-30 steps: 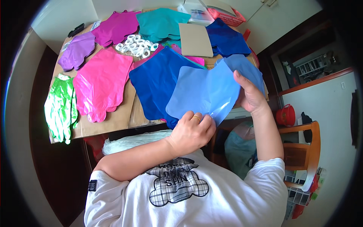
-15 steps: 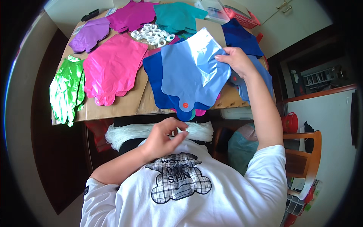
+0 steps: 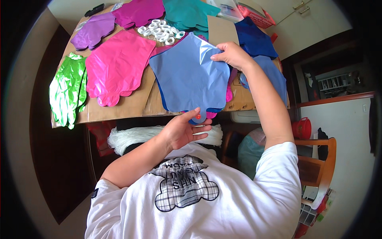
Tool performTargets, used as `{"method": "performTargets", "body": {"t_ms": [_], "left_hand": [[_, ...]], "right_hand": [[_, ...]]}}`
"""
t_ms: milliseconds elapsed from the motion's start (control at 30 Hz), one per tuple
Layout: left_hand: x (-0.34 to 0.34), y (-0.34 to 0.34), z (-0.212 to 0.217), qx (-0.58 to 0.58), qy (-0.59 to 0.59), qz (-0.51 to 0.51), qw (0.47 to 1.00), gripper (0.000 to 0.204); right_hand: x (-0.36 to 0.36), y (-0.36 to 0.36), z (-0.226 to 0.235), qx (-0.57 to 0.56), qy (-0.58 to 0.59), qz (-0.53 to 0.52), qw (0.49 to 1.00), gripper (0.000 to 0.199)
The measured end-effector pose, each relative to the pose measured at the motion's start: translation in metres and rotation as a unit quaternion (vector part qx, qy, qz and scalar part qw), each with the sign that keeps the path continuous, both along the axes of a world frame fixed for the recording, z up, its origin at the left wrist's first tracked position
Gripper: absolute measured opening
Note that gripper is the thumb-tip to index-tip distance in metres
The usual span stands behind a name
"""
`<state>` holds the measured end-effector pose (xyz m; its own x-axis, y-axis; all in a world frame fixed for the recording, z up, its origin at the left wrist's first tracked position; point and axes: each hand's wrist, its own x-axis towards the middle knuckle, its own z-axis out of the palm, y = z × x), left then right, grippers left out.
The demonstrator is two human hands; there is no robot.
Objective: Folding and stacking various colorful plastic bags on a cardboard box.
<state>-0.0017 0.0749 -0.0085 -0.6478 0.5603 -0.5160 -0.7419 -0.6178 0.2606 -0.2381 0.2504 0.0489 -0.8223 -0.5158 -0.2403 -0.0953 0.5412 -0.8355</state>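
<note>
A flat light-blue foil balloon (image 3: 187, 75) with a star-like outline and a red dot on its tail lies over the dark-blue pile near the table's front edge. My right hand (image 3: 234, 57) pinches its upper right edge between thumb and fingers. At the balloon's tail, my left hand (image 3: 185, 129) has its thumb on top of the tab near the dot. The index finger is partly hidden behind the tab, and the other fingers are loosely bent below. Just beneath, across my lap, lies a bundle of white string (image 3: 135, 139).
Around the cardboard-covered table (image 3: 131, 109) lie foil balloons: green (image 3: 67, 89), pink (image 3: 119, 65), purple (image 3: 93, 32), magenta (image 3: 139, 12), teal (image 3: 187, 16) and dark blue (image 3: 254, 38). White ribbon rolls (image 3: 159, 32) sit mid-table. A red basket (image 3: 256, 16) stands at the back; a wooden chair (image 3: 328, 159) is at right.
My right hand has moved left with the light-blue balloon, which now covers most of the dark-blue pile. My left hand has risen from the white string to the balloon's tail.
</note>
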Motion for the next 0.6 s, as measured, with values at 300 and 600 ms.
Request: {"method": "performTargets", "body": {"t_ms": [300,600], "left_hand": [[-0.006,0.008,0.007,-0.017,-0.057,0.021,0.998,0.022],[0.010,-0.015,0.010,-0.024,-0.004,-0.023,0.999,0.028]], "right_hand": [[0.035,0.023,-0.004,0.120,0.369,-0.129,0.913,0.039],[0.180,0.077,0.000,-0.030,-0.164,-0.200,0.966,0.040]]}}
